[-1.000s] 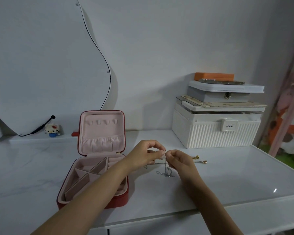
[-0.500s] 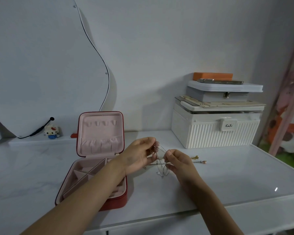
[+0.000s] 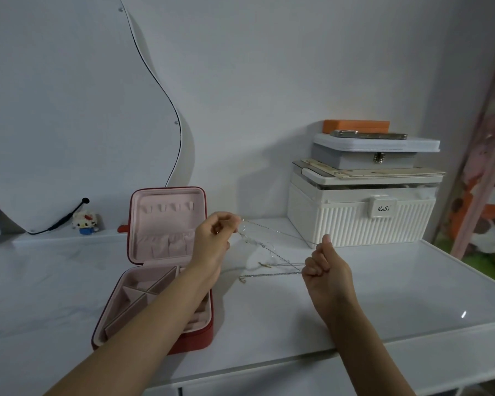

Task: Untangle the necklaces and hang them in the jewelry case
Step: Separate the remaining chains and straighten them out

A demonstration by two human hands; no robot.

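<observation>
Surface [image 3: 412,295]: white and glossy, carrying everything here.
Jewelry case [image 3: 155,304]: at 9 o'clock from the hands, red outside, pink inside, lid upright with its row of hooks bare.
Right hand [image 3: 327,270]: fingers curled into a loose fist, pinching chain ends at the thumb.
Left hand [image 3: 215,238]: raised at 10 o'clock from the right, fingers [image 3: 233,221] pinched on the other end.
Necklaces [image 3: 269,250]: thin chains stretched between the two hands, crossing mid-span, with one strand lying on the surface below.
Step in hand: pulling the tangle apart; nothing hung yet.
Next move: probably to find the crossing and ease one chain free gently, since a hard tug could tighten the knot.
White ribbed box [image 3: 360,218]: at 1 o'clock, stacked with smaller boxes.
</observation>
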